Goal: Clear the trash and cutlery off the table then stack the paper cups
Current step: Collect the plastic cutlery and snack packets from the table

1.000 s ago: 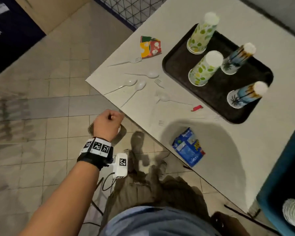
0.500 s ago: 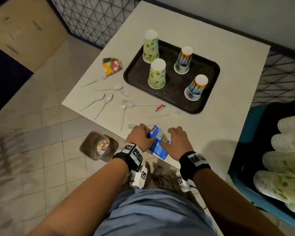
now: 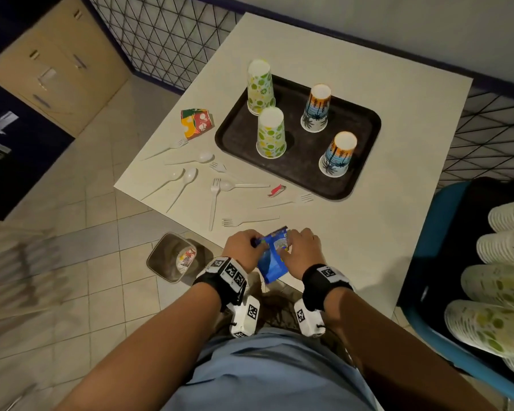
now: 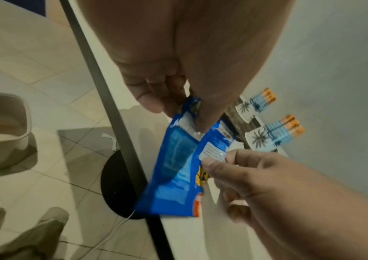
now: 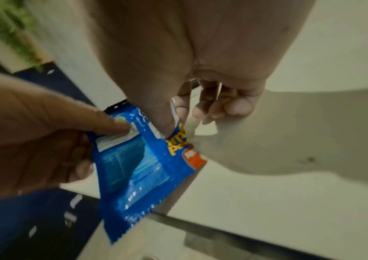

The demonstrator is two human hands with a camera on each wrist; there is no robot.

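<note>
Wrapper (image 3: pixel 272 258), blue and crinkled, hangs over the near table (image 3: pixel 398 179) edge, pinched at its top by both hands. Left hand (image 3: pixel 241 247) grips the wrapper's upper left corner between thumb and curled fingers (image 4: pixel 154 91); right hand (image 3: pixel 301 247) pinches the upper right part, thumb on the printed face, index behind, remaining fingers (image 5: pixel 218 105) loosely curled and holding nothing. The wrapper's lower end dangles past the table edge, below the hands.

Just beyond the fingertips lies a white fork (image 3: pixel 247 221), with another fork (image 3: pixel 291 200) and a small red scrap (image 3: pixel 277 190) a little farther on. To the left of these, more forks and spoons (image 3: pixel 187 179) lie scattered, all white plastic. Farther out sits a crumpled red-and-yellow carton (image 3: pixel 196 122). Beside it, a dark tray (image 3: pixel 359 134) carries four upturned cups: two green-patterned cups (image 3: pixel 270 133) on its left side, two palm-print cups (image 3: pixel 337 155) on its right, standing apart from one another.

Down on the tiled floor, left of the left hand, stands a bin (image 3: pixel 172 258) with some trash inside. Right of the right arm, rows of stacked cups (image 3: pixel 499 292) lie in a blue container.
</note>
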